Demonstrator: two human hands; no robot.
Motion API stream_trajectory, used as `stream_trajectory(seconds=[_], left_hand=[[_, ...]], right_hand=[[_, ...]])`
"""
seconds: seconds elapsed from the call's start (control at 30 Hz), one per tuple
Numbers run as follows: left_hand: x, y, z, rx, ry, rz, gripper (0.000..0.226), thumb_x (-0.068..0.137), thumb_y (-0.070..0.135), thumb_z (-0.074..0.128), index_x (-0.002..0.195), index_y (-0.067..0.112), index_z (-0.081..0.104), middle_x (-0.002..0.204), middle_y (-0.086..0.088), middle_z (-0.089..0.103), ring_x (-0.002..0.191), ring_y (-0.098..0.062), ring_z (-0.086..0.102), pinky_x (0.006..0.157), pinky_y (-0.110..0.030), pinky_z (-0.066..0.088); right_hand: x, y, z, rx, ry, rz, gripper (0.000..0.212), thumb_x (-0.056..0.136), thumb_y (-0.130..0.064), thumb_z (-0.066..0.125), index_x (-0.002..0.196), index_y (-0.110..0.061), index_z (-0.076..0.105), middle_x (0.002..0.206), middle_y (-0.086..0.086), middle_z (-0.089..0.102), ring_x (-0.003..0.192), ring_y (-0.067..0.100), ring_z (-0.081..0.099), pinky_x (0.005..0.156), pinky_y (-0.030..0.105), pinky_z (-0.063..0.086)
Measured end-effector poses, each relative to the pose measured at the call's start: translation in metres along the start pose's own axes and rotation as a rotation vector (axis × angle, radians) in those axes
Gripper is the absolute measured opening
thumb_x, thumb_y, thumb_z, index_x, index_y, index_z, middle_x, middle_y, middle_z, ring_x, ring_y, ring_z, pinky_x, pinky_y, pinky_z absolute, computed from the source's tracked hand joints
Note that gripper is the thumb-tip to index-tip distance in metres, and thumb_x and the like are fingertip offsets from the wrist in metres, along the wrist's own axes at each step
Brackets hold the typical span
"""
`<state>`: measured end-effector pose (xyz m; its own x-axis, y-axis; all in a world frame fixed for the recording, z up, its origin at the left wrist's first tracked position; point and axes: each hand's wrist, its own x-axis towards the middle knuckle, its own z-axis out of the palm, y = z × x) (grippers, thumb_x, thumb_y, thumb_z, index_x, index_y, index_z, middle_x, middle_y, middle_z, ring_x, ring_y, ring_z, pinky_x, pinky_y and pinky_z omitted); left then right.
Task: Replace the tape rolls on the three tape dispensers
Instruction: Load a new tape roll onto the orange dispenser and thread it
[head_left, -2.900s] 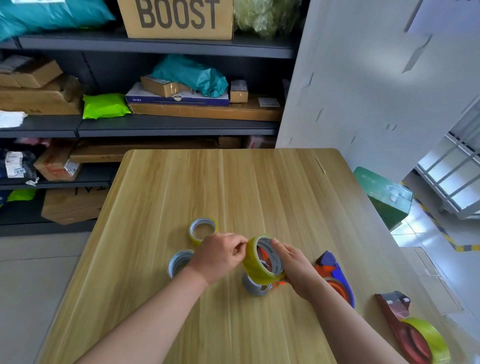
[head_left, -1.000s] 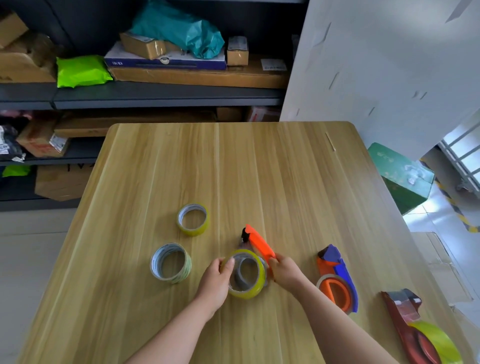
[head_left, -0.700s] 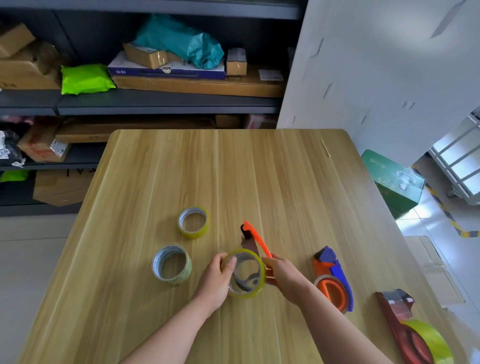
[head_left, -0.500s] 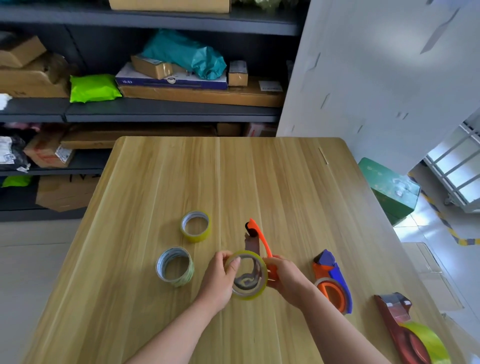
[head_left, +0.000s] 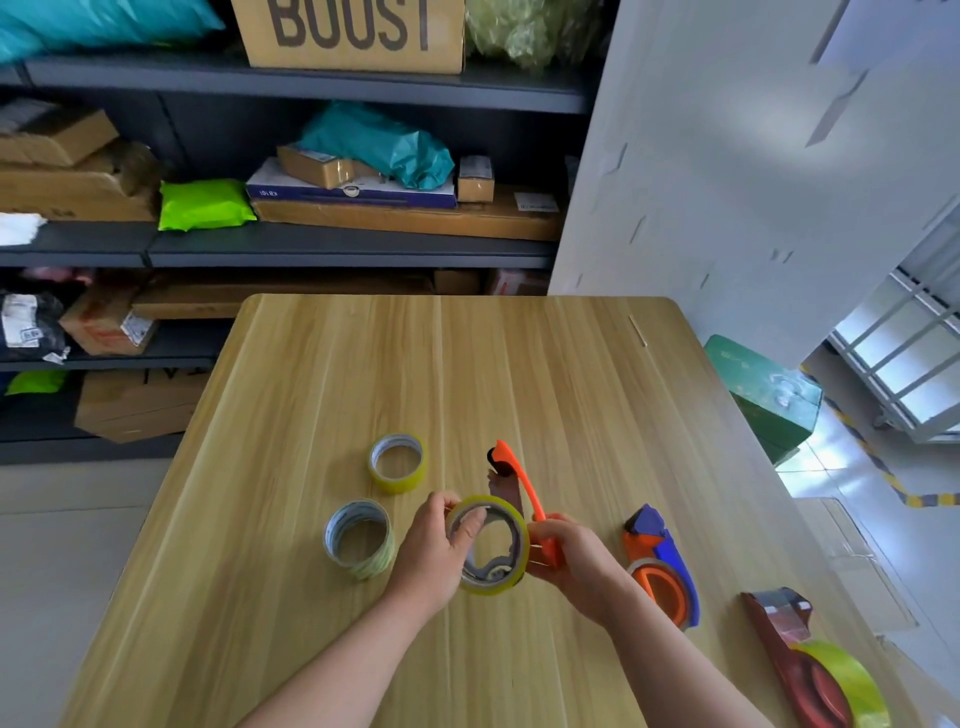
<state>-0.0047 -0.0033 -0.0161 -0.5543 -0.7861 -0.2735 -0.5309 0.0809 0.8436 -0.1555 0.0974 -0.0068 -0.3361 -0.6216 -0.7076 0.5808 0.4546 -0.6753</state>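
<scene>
One yellow roll (head_left: 493, 587) stands on edge just above the table (head_left: 545, 374), near its front middle, with its open core facing the camera. It is held against an orange dispenser (head_left: 523, 483) whose narrow end points up and away. A grey hub (head_left: 488, 571) shows inside the lower core; whether the roll is seated on it cannot be told. The left hand (head_left: 428, 553) grasps the roll's left side, thumb laid over the rim into the core and the other fingers curled behind. The right hand (head_left: 574, 564) is clenched round the dispenser's lower part, at the roll's right side. Just left of the left hand a pale roll (head_left: 358, 540) lies flat on the table, and beyond it a small roll (head_left: 397, 464), yellow, also lies flat. Near the right hand lies a blue dispenser (head_left: 662, 566) with orange parts. Further right, at the table's front corner, lies a red dispenser (head_left: 795, 654) carrying a green-yellow roll (head_left: 852, 686). Behind the table stand dark shelves (head_left: 337, 249) with cartons and bags. A green box (head_left: 763, 389) sits low to the right, beside a white wall (head_left: 753, 156).
</scene>
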Motion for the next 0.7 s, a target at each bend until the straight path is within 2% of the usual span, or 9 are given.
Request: stream_trajectory(seconds=[0.1,0.2,0.27,0.37,0.47,0.53,0.6,0.7], left_hand=[[-0.001,0.004,-0.002,-0.058,0.009,-0.004,0.039,0.085,0.06,0.042,0.102,0.025,0.048,0.11,0.001,0.055,0.096,-0.012,0.053,0.069,-0.019,0.036],[-0.005,0.012,-0.005,-0.103,-0.01,-0.024,0.031,0.09,0.055,0.044,0.102,0.027,0.049,0.108,0.006,0.054,0.1,-0.011,0.052,0.077,-0.021,0.036],[-0.006,0.011,-0.007,-0.207,-0.059,-0.026,0.048,0.084,0.067,0.047,0.096,0.022,0.059,0.101,0.002,0.06,0.094,-0.013,0.056,0.076,-0.024,0.041],[-0.008,0.007,-0.01,-0.325,-0.114,-0.077,0.082,0.059,0.087,0.05,0.095,0.015,0.069,0.093,-0.007,0.07,0.091,-0.019,0.064,0.083,-0.027,0.046],[-0.009,0.007,-0.013,-0.336,-0.088,-0.117,0.084,0.054,0.085,0.056,0.096,0.013,0.067,0.094,-0.004,0.071,0.091,-0.017,0.065,0.078,-0.024,0.045],[-0.008,0.01,-0.016,-0.343,-0.077,-0.145,0.084,0.052,0.083,0.057,0.091,0.009,0.063,0.088,0.001,0.069,0.083,-0.015,0.063,0.074,-0.023,0.043],[-0.008,0.013,-0.018,-0.325,-0.095,-0.152,0.081,0.05,0.084,0.057,0.08,0.009,0.059,0.074,0.0,0.062,0.073,-0.017,0.061,0.071,-0.028,0.042],[-0.008,0.013,-0.018,-0.357,-0.103,-0.188,0.078,0.05,0.08,0.064,0.081,0.009,0.06,0.068,0.001,0.06,0.072,-0.018,0.071,0.073,-0.038,0.052]], right_hand=[[-0.01,-0.001,0.002,0.079,-0.053,-0.037,0.004,0.086,-0.003,0.052,0.091,-0.003,0.053,0.077,0.009,0.047,0.073,0.02,0.049,0.087,0.042,0.05],[-0.017,-0.002,0.006,0.142,-0.106,-0.064,0.007,0.087,-0.003,0.05,0.093,-0.006,0.049,0.076,0.009,0.042,0.069,0.019,0.045,0.077,0.036,0.049],[-0.019,-0.003,0.007,0.146,-0.123,-0.078,0.008,0.086,-0.001,0.05,0.093,-0.005,0.05,0.076,0.009,0.043,0.07,0.019,0.045,0.076,0.036,0.049],[-0.023,-0.003,0.008,0.075,-0.122,-0.103,0.014,0.084,0.001,0.05,0.097,-0.002,0.054,0.079,0.009,0.047,0.072,0.019,0.048,0.072,0.034,0.048],[-0.026,-0.001,0.011,0.042,-0.131,-0.12,0.012,0.083,0.0,0.05,0.093,-0.002,0.055,0.076,0.008,0.049,0.069,0.018,0.049,0.069,0.031,0.048],[-0.026,0.0,0.012,0.046,-0.135,-0.122,0.009,0.082,-0.005,0.052,0.091,-0.003,0.055,0.077,0.009,0.047,0.071,0.019,0.047,0.072,0.032,0.047],[-0.027,0.001,0.014,0.003,-0.141,-0.129,0.023,0.075,-0.02,0.061,0.091,-0.005,0.054,0.079,0.01,0.046,0.076,0.022,0.045,0.077,0.035,0.045],[-0.029,0.0,0.017,-0.101,-0.162,-0.144,0.051,0.066,-0.032,0.076,0.103,-0.004,0.055,0.083,0.007,0.052,0.083,0.024,0.049,0.082,0.036,0.045]])
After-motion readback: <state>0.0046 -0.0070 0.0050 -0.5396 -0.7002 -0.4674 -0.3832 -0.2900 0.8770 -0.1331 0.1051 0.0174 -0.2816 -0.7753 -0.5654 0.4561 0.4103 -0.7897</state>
